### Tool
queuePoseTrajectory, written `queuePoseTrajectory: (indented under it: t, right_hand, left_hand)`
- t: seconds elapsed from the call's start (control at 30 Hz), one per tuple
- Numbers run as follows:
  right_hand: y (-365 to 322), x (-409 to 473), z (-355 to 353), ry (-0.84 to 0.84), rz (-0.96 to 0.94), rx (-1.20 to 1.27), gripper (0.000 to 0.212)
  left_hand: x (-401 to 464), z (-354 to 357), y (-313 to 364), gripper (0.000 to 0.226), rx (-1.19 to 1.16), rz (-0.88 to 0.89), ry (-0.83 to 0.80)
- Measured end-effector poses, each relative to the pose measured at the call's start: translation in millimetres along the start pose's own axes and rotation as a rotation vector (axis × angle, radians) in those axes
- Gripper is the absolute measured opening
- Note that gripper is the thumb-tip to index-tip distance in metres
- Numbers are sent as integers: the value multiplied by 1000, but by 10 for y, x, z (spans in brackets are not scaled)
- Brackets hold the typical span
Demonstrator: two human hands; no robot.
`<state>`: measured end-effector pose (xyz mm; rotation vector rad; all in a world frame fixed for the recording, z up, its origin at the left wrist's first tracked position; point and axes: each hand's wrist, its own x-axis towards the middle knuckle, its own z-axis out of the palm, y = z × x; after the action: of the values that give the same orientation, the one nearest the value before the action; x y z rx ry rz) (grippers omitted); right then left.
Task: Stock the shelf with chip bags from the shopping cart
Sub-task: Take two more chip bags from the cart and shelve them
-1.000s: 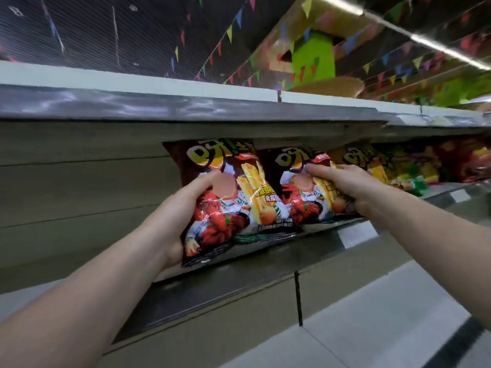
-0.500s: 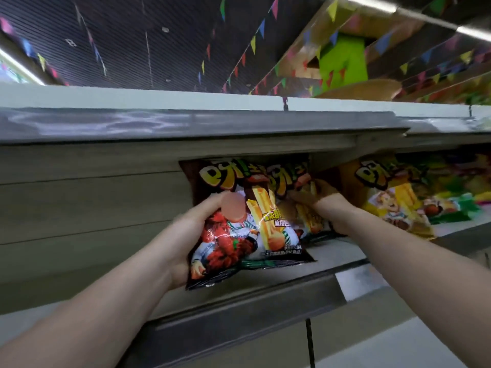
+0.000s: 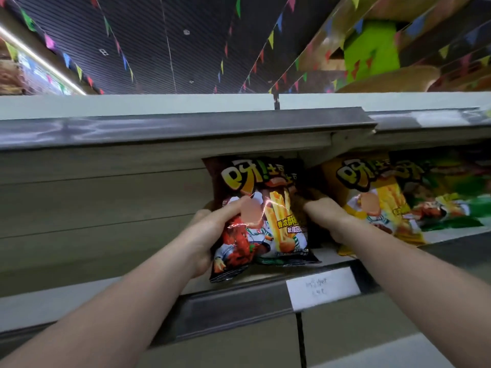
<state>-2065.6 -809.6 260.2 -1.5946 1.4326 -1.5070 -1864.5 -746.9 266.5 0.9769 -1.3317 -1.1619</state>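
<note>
A dark brown chip bag (image 3: 268, 208) with yellow lettering and a fries picture stands at the front of the shelf (image 3: 239, 301). My left hand (image 3: 212, 235) grips its left edge, thumb across the front. My right hand (image 3: 321, 216) reaches in behind the bag's right side; its fingers are hidden behind the bag, where a second brown bag sits mostly out of sight. A yellow chip bag (image 3: 372, 197) leans on the shelf just right of my right wrist.
A green chip bag (image 3: 446, 197) lies further right on the same shelf. The upper shelf's grey edge (image 3: 186, 126) overhangs the bags closely. A white price label (image 3: 322, 286) sits on the shelf rail. The shelf's left half shows only a bare back panel (image 3: 93, 208).
My right hand pushed its brown bag back behind the front bag and went deeper into the shelf. The left hand's bag now stands more upright, and the view has shifted left.
</note>
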Motion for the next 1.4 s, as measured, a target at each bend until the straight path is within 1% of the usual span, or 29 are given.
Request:
queuePoseTrajectory:
  t: [0.07, 0.1, 0.13, 0.17, 0.23, 0.3, 0.4, 0.5, 0.57, 0.6, 0.73, 0.9, 0.93, 1.07, 1.17, 1.2, 1.23, 1.3, 1.4]
  right_hand:
    - [-24, -76, -92, 78, -45, 47, 52]
    - [-40, -116, -134, 74, -50, 79, 50]
    - [-52, -161, -165, 35, -57, 116, 48]
    - [-55, -201, -184, -21, -71, 143, 47]
    - [-43, -260, -199, -99, -115, 72, 50]
    - [-8, -275, -216, -86, -146, -13, 56]
    - [70, -288, -270, -42, -140, -40, 61]
    - [122, -346, -291, -44, -150, -55, 58]
    - [125, -372, -296, -35, -174, -79, 57]
    - [118, -381, -298, -25, -185, -97, 58]
    - [94, -397, -302, 17, -209, -204, 58]
    - [80, -434, -296, 19, -222, -293, 57]
    - [77, -439, -297, 18, -216, -297, 57]
    - [37, -483, -296, 24, -223, -302, 58]
    - [-46, -581, -299, 146, -350, -402, 57]
    - [-87, -629, -297, 189, -404, -442, 56]
    - [-130, -678, -286, 221, -460, -471, 54]
    - [-222, -774, -241, 225, -559, -491, 49]
    - [-359, -919, -97, 118, -652, -489, 41]
  left_hand:
    - [65, 96, -17, 62, 13, 2, 21]
    - [109, 141, -30, 47, 23, 0, 33]
    - [142, 188, -41, 36, 37, -5, 38]
    - [176, 234, -54, 29, 56, -11, 33]
    - [230, 317, -77, 23, 97, -16, -5]
    - [272, 384, -103, 19, 139, 3, -50]
    - [284, 439, -133, 19, 224, 22, -89]
    - [276, 419, -170, 18, 293, 60, -79]
    - [278, 410, -185, 41, 328, 75, -39]
    - [277, 412, -193, 46, 351, 73, -18]
    - [288, 445, -222, 25, 471, 65, 18]
    - [297, 437, -218, 20, 520, 52, -2]
    - [289, 437, -214, 22, 522, 54, -8]
    - [261, 436, -200, 49, 523, 41, -3]
    - [224, 408, -167, 68, 500, 58, 19]
    - [213, 389, -153, 70, 484, 82, 38]
    - [180, 375, -129, 68, 474, 114, 66]
    - [130, 316, -91, 60, 472, 184, 152]
    - [47, 160, -58, 48, 495, 258, 260]
